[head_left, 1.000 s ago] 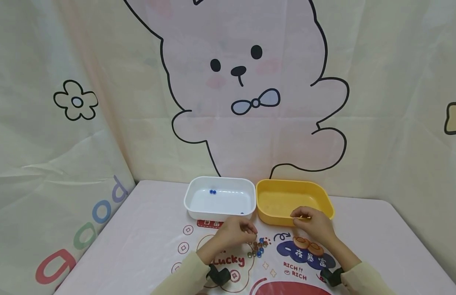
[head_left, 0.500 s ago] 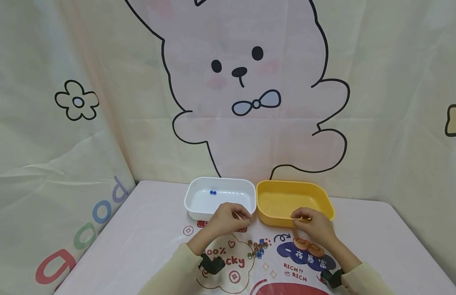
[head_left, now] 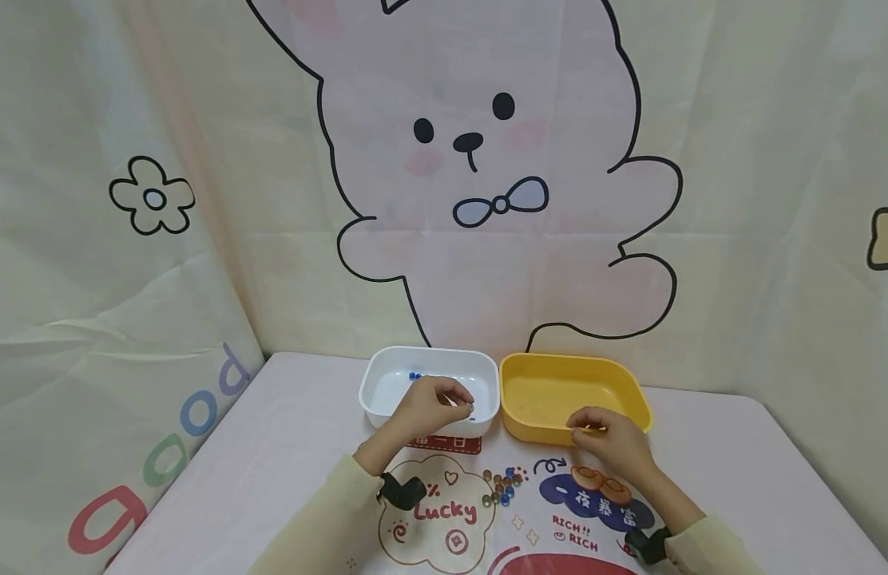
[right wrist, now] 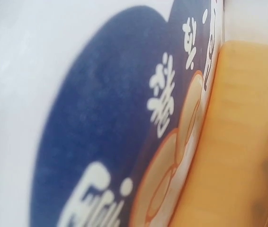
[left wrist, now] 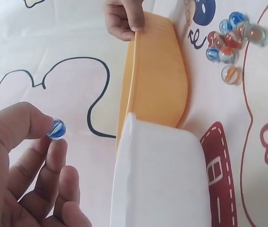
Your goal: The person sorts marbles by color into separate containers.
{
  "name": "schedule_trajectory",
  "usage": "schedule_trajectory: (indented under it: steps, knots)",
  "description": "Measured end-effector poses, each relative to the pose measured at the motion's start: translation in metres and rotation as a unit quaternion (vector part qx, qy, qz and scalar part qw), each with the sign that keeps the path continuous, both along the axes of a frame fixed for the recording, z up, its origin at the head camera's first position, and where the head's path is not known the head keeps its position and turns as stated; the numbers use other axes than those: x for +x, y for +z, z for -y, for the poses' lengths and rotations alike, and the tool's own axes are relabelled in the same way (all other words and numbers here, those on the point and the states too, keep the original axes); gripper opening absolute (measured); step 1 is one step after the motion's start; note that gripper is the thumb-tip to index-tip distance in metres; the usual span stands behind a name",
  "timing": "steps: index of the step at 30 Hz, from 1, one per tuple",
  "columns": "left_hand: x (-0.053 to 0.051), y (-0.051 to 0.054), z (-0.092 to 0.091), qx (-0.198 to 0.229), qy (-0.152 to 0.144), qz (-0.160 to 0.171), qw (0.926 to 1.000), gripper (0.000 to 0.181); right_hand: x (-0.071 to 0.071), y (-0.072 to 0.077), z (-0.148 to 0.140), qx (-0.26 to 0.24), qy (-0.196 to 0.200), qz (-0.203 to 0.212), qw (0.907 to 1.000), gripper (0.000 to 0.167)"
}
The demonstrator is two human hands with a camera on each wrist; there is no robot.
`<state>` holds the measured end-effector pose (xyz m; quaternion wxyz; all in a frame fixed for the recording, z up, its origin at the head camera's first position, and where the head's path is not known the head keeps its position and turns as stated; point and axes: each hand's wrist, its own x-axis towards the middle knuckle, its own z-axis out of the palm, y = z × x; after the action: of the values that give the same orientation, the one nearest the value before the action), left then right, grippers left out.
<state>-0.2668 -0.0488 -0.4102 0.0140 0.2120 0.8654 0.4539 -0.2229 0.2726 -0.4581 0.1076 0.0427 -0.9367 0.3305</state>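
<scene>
Between thumb and forefinger, my left hand [head_left: 430, 406] pinches a blue-and-clear marble [left wrist: 57, 128], seen plainly in the left wrist view. That hand is over the front part of the white container [head_left: 372, 399], where a few blue marbles [head_left: 414, 375] lie. My right hand [head_left: 611, 438] grips the front rim of the yellow container [head_left: 533, 431], thumb and fingers on either side of the edge. On the table in front of the containers sits a cluster of blue, brown and greenish marbles [head_left: 503, 485].
Both containers stand side by side at the back of the printed table [head_left: 300, 447], close to a hanging cloth [head_left: 739, 303] with a cartoon animal. Dark straps [head_left: 402, 491] are around both wrists.
My left hand has moved from beside the marble cluster, up and leftward, to above the white container. The right hand has stayed on the yellow rim.
</scene>
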Motion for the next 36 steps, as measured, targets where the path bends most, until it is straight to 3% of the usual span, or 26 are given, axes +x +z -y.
schedule_trajectory:
  steps: [12, 17, 24, 36]
  knots:
    - [-0.016, 0.001, 0.014, -0.011, 0.013, -0.002, 0.9999, 0.006, 0.001, 0.004, 0.002, 0.001, 0.001, -0.002, 1.0, 0.009]
    - [-0.026, 0.0, 0.018, -0.012, 0.005, -0.01, 0.9999, 0.006, 0.0, 0.003, 0.001, 0.005, 0.002, -0.005, 1.0, 0.01]
    - [-0.04, -0.008, 0.021, 0.001, -0.007, -0.006, 1.0, 0.005, -0.001, 0.002, 0.001, 0.007, -0.002, 0.003, 1.0, 0.009]
    - [-0.062, -0.02, 0.022, -0.013, 0.026, 0.017, 0.9994, 0.008, -0.001, 0.003, 0.001, 0.011, -0.003, 0.0, 0.9999, 0.009]
